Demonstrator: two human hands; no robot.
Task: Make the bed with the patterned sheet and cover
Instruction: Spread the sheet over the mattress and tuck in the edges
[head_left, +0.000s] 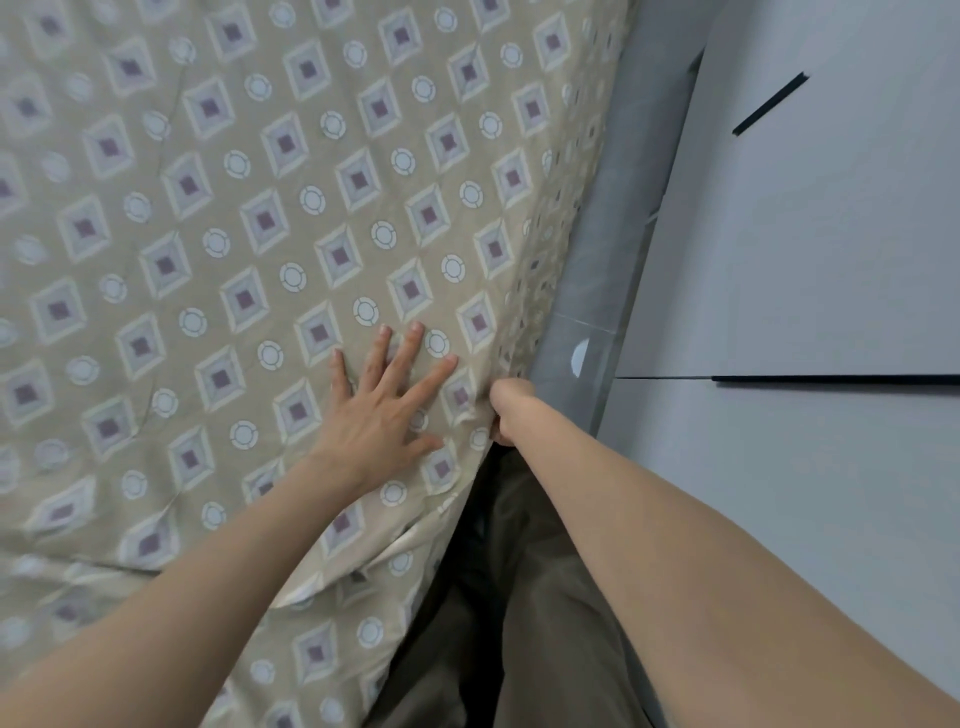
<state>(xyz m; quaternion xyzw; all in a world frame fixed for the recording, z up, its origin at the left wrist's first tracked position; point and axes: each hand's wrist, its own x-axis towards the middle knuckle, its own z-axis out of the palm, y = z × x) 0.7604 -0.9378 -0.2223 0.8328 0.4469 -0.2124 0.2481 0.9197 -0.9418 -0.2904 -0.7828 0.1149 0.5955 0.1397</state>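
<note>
Progress: patterned sheet was already spread over the whole visible top of the mattress, lying mostly flat. Judged mid-task, at the tucking and smoothing stage.
Remaining: fabric by the bed edge was puckered and loose, and folds were bunched on the near part of the bed. No separate cover could be told apart, so I judged that step outstanding.
Left hand: lay palm down on the sheet just inside the bed edge. Its fingers were straight and fanned, pressing the cloth and gripping nothing.
Right hand: sat at the bed edge itself, bent down over it. The fingers were hidden past the wrist, so how far they were curled could not be told. Creases ran toward it, so a hold on the sheet was likely but unconfirmed.
Sheet fabric: thin woven cloth, matte and beige, printed with nested diamonds with mauve centres and with small white rings. It creased easily.
Side drop: the same print hung down over the bed edge.
Trim: a paler, satiny band lay in the folds inside the bed edge, toward the person.
Floor strip: grey, smooth and faintly glossy, running just outside the bed edge.
Panels: flat, white and hard, with dark slots, beyond the floor strip from the bed edge.
Trousers: dark olive soft cloth, close against the bed edge.
</note>
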